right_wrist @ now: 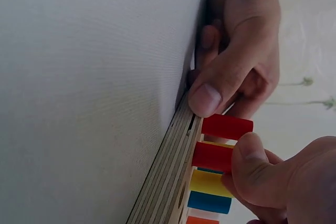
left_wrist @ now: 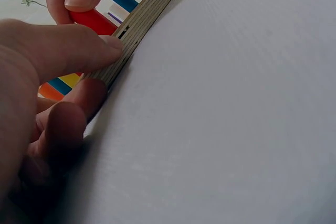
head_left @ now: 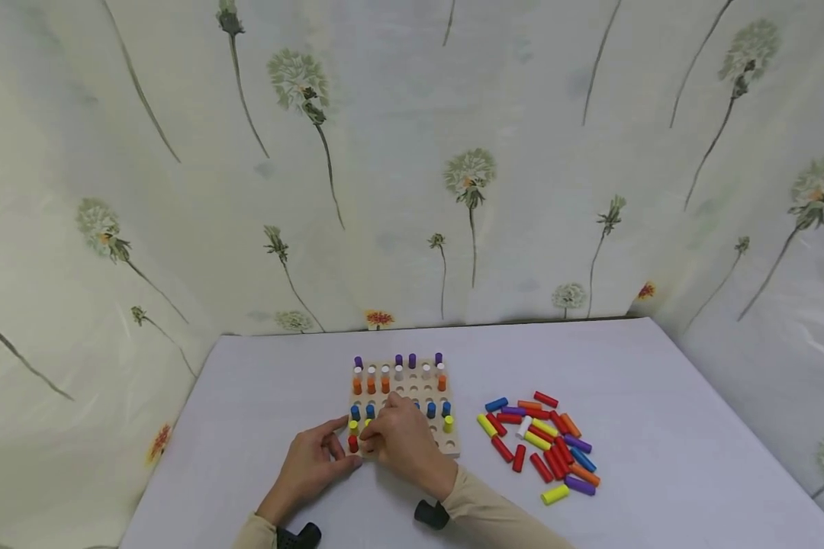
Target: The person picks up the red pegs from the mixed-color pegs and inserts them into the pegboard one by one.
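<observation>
A wooden pegboard [head_left: 442, 436] with rows of coloured pegs lies on the table. My left hand [head_left: 316, 457] holds its front left corner, thumb against the front edge and fingers along the left side. One red peg [right_wrist: 231, 127] stands upright in the front row at that corner. Beside it, my right hand [head_left: 405, 438] pinches a second red peg [right_wrist: 210, 156] between thumb and fingers, its lower end at the board's surface. Yellow pegs [right_wrist: 207, 183] and blue pegs [right_wrist: 210, 202] stand in the rows behind. My right hand hides the middle of the board in the head view.
Right of the board lies a loose pile of pegs, mostly red pegs [head_left: 541, 467], with some yellow pegs [head_left: 555, 495], purple pegs [head_left: 580, 486], blue and orange ones and a white peg [head_left: 524, 427]. A flower-patterned curtain [head_left: 412, 191] hangs behind the white table [head_left: 659, 457].
</observation>
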The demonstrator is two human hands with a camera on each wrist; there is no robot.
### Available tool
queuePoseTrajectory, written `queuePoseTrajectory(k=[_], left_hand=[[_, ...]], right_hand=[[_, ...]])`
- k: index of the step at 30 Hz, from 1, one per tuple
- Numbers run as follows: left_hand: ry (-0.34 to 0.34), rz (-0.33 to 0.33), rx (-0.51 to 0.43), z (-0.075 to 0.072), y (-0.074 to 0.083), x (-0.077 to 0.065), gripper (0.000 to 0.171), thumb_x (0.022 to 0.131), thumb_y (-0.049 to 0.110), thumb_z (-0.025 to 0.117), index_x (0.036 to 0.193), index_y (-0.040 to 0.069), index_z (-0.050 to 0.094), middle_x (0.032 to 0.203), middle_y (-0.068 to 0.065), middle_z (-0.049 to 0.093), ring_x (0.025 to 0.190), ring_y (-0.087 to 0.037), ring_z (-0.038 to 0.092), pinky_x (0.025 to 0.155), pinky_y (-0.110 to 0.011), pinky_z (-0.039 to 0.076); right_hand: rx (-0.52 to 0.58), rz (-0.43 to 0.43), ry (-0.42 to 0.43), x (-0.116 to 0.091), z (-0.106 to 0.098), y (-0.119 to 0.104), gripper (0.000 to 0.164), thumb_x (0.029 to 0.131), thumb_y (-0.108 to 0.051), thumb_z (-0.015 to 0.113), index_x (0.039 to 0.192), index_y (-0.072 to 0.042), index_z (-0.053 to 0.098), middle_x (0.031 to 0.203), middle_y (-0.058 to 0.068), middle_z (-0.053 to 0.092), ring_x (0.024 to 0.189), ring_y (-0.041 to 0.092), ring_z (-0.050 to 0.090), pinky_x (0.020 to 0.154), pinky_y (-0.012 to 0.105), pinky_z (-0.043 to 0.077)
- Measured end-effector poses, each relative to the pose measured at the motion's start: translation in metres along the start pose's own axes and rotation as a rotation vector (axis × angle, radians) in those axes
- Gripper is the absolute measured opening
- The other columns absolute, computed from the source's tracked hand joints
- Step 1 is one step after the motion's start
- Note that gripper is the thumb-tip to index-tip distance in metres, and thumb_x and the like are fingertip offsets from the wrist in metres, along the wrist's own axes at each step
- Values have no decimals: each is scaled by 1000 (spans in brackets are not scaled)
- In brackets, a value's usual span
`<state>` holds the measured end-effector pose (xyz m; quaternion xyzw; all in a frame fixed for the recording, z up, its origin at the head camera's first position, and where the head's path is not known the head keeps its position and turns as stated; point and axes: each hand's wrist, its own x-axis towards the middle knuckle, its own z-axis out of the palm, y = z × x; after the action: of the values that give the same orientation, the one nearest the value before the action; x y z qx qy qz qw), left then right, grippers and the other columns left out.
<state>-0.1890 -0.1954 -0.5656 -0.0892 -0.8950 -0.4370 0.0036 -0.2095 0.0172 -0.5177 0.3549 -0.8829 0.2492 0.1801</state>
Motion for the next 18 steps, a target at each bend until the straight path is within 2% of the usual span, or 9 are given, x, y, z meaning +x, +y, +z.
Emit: queuePoseTrajectory(k=[18], left_hand=[[-1,-4,-8,-1,3,-1,67,82,25,90,140,0,66,71,12,64,55,-3,47,53,-20,34]], right_hand=[[37,27,9,-2,3,1,5,83,-20,92,85,-20,87,76,-10,78,73,5,44,70,18,30]])
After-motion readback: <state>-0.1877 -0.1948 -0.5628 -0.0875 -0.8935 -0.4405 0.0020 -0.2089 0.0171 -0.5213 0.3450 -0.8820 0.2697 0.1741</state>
